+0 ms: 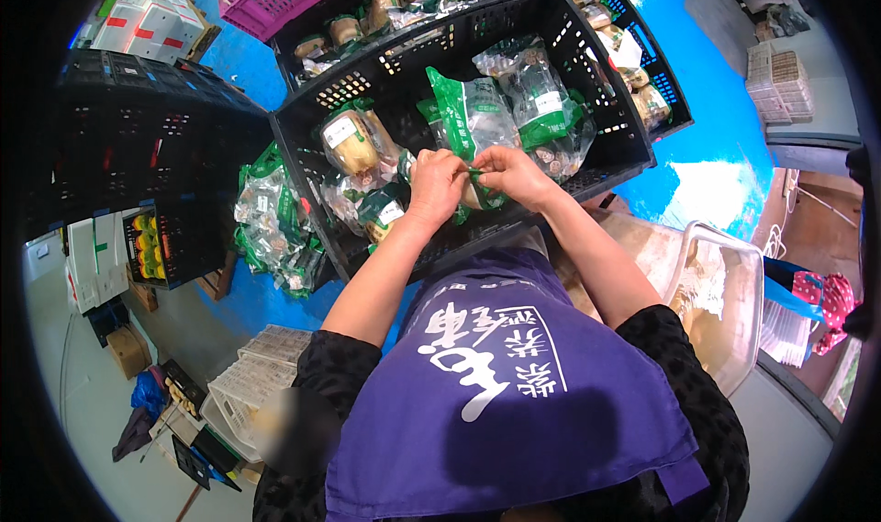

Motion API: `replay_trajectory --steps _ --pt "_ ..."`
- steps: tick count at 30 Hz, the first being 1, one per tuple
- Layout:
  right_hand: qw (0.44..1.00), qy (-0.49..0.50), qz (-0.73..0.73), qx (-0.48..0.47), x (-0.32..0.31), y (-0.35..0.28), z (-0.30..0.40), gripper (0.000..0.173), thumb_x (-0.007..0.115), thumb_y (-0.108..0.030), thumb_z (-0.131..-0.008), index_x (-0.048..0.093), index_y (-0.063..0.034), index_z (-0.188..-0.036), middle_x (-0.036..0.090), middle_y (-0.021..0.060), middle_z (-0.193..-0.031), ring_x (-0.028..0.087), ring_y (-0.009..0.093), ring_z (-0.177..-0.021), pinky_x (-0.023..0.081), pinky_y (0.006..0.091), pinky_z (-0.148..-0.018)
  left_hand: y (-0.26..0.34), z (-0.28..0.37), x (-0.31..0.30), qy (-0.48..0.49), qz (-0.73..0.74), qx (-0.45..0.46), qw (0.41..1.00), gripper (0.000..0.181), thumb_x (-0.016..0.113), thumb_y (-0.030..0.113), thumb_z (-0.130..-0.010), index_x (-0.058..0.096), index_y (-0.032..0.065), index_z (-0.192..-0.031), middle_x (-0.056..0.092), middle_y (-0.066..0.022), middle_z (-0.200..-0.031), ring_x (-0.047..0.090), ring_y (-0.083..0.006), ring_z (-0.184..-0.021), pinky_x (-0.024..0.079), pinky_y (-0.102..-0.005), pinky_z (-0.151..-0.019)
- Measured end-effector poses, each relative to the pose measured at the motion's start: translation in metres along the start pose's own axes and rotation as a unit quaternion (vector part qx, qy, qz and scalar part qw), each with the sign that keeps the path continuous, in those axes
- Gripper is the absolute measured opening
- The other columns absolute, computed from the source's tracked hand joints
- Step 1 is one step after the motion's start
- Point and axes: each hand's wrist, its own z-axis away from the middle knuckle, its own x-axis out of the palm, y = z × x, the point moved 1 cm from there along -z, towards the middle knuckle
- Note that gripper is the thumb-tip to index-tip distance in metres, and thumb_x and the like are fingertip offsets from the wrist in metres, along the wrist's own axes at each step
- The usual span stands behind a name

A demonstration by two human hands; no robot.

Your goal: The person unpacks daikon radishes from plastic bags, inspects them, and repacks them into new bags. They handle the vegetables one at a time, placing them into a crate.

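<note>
My left hand (438,186) and my right hand (516,178) meet over the near side of a black plastic crate (475,236). Between their fingertips they pinch a green piece of a plastic produce bag (490,200); most of this bag is hidden under the hands. Just beyond lies a clear bag with a green printed band (482,112). To its right is another clear-and-green bag (544,98) with a white label, and cut lotus root (550,157) shows through plastic. Left of my hands lie a bagged lotus root piece (354,143) and a smaller labelled bag (383,213).
More crates of bagged produce (382,9) stand behind and at the right (654,105). Clear-and-green bags (272,212) are heaped left of the crate. Stacked black crates (158,136) rise at left. A pale plastic tub (716,301) stands right. Another person (822,301) is at far right.
</note>
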Motion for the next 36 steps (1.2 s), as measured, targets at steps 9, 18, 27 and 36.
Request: replay_trajectory --steps 9,18,27,36 --pt "0.970 0.028 0.240 -0.032 -0.018 -0.012 -0.016 0.042 0.074 -0.012 -0.080 0.065 -0.0055 -0.121 0.067 0.0127 -0.107 0.065 0.023 -0.099 0.053 0.0358 -0.087 -0.032 0.013 0.023 0.046 0.045 -0.086 0.994 0.008 0.070 0.013 -0.082 0.072 0.0063 -0.088 0.066 -0.0098 -0.090 0.058 -0.0322 -0.088 0.047 -0.0431 -0.081" --pt "0.923 0.049 0.354 -0.143 0.003 -0.001 -0.039 0.029 0.071 -0.019 -0.082 0.071 -0.0086 -0.109 0.067 0.0225 -0.100 0.063 0.043 -0.100 0.051 0.0444 -0.089 -0.037 0.000 0.027 0.008 0.001 -0.107 0.994 0.011 0.069 0.023 -0.083 0.069 0.0124 -0.087 0.063 -0.0065 -0.097 0.056 -0.0320 -0.098 0.042 -0.0473 -0.085" --pt "0.988 0.024 0.142 0.051 -0.011 0.009 -0.055 0.015 0.061 -0.013 -0.096 0.071 -0.0030 -0.099 0.060 -0.0015 -0.074 0.053 0.008 -0.067 0.045 0.0253 -0.061 -0.034 -0.008 0.017 -0.049 -0.048 -0.075 0.995 0.013 0.067 0.026 -0.086 0.069 0.0132 -0.089 0.064 -0.0063 -0.097 0.057 -0.0315 -0.098 0.043 -0.0472 -0.080" --pt "0.968 0.012 0.252 -0.009 -0.014 0.004 -0.055 0.018 0.062 -0.017 -0.096 0.071 -0.0012 -0.096 0.062 -0.0011 -0.074 0.052 0.008 -0.068 0.045 0.0263 -0.064 -0.024 -0.030 0.009 -0.120 -0.127 0.007 0.985 0.017 0.062 0.023 -0.088 0.065 0.0076 -0.083 0.064 -0.0109 -0.087 0.061 -0.0343 -0.089 0.045 -0.0484 -0.076"
